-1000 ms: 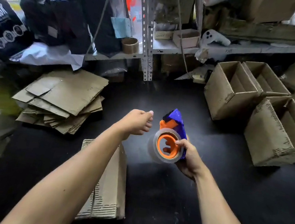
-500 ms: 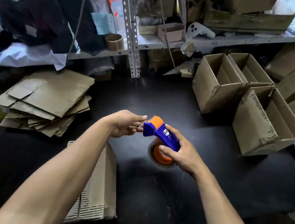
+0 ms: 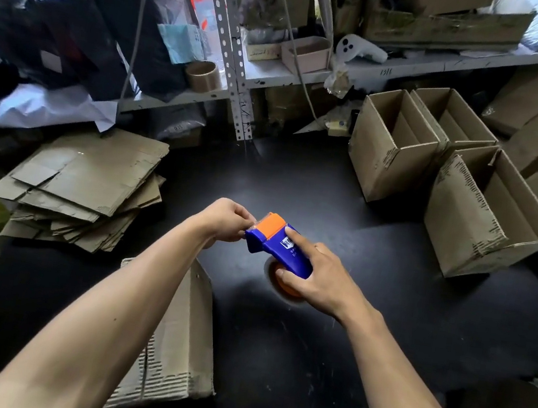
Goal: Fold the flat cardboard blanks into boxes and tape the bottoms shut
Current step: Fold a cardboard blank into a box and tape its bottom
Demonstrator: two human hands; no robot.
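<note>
One head-worn wide-angle camera looked forward and down from close above the black worktop (image 3: 298, 180), facing the shelf (image 3: 400, 72) along its far edge.

Black work surface (image 3: 298, 180): stack of flat cardboard blanks (image 3: 83, 184) at left; open folded boxes (image 3: 471, 183) standing at right; one box (image 3: 175, 346) near the front edge, under the person's arm.
</note>
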